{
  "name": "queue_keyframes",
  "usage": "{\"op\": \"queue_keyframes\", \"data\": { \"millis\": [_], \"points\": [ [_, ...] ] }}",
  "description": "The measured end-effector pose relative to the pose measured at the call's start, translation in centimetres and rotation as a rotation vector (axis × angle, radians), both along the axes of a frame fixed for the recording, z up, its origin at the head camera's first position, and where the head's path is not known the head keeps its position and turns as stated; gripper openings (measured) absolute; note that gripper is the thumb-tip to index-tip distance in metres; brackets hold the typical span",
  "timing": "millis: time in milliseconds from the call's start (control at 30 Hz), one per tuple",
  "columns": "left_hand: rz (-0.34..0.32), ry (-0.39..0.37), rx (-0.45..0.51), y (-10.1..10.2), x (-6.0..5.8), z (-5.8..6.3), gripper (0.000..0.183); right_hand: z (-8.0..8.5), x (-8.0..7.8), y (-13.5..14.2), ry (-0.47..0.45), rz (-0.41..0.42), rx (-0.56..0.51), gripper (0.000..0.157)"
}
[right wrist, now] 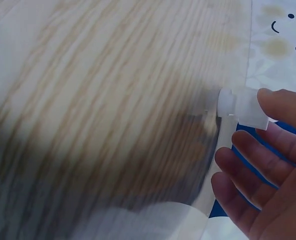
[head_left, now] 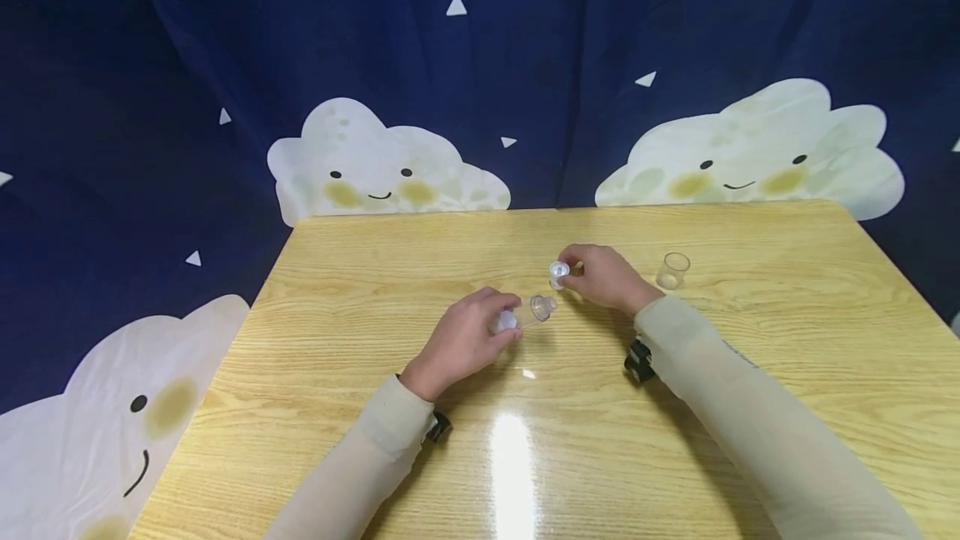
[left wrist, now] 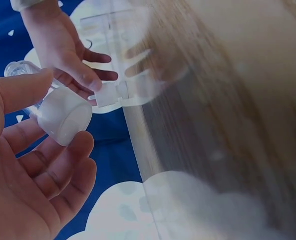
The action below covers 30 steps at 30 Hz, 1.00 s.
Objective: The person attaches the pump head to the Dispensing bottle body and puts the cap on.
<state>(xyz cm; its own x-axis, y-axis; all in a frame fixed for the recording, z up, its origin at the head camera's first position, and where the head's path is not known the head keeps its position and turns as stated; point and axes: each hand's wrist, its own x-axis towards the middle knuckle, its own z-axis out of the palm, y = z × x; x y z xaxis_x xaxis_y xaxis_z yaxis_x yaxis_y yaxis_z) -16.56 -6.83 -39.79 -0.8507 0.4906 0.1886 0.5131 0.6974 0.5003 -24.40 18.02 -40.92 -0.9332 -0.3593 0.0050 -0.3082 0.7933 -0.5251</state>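
My left hand grips a small clear bottle between thumb and fingers, tilted over the table. Its white end sits by the palm, and the narrow clear neck points toward the right hand. With thumb and fingertips, my right hand pinches a small white cylindrical piece that has a narrower disc at one end. That end is right at the tabletop. In the head view the white piece shows a round rim on top. The right hand's other fingers are spread loosely below it in the right wrist view.
A clear, open-topped cup stands on the wooden table, just right of my right hand. Behind the table's far edge hangs a dark blue curtain with cloud and triangle prints. The glossy tabletop reflects light near the front.
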Motion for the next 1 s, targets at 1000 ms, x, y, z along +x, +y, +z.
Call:
{"op": "queue_keyframes", "data": {
  "millis": [1000],
  "points": [
    [0.014,-0.003,0.004,0.0,0.1,0.1,0.039,0.4,1.3,2.2,0.046,-0.035,-0.095,0.024]
  ]
}}
